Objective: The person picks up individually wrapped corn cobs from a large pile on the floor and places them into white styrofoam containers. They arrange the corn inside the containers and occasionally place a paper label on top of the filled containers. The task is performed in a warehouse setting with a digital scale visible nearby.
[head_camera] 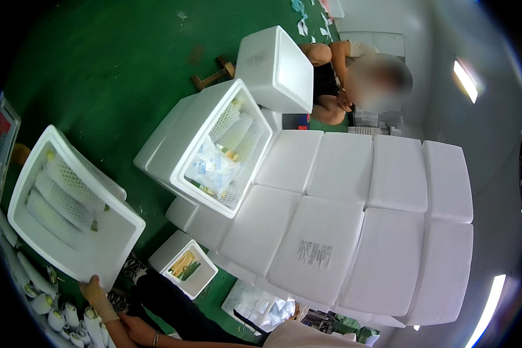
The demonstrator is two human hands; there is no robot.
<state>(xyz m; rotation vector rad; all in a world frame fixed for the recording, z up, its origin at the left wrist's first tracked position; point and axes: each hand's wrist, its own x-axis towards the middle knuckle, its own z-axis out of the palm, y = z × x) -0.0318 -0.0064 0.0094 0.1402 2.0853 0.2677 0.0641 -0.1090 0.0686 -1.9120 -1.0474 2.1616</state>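
Neither of my hands is certain to be in view. Before me is an open white foam box [124, 222], tilted, with several long pale-green pieces of produce [63, 200] in white foam nets inside. A hand with a wrapped wrist [95, 293] grips its rim. Beside that forearm is another hand with a bracelet [137, 326]. Both seem to belong to a person in black trousers [178, 304] at the lower edge. Farther in, a second open foam box [180, 172] holds netted produce [239, 135] and a clear bag with blue print [213, 167].
White foam boxes [322, 243] form a large stack. A closed foam box [265, 65] stands near a squatting person [339, 82]. More netted produce [71, 315] lies lower left. A small open foam box [165, 256] stands on the green floor [113, 65], as does a wooden stool [215, 76].
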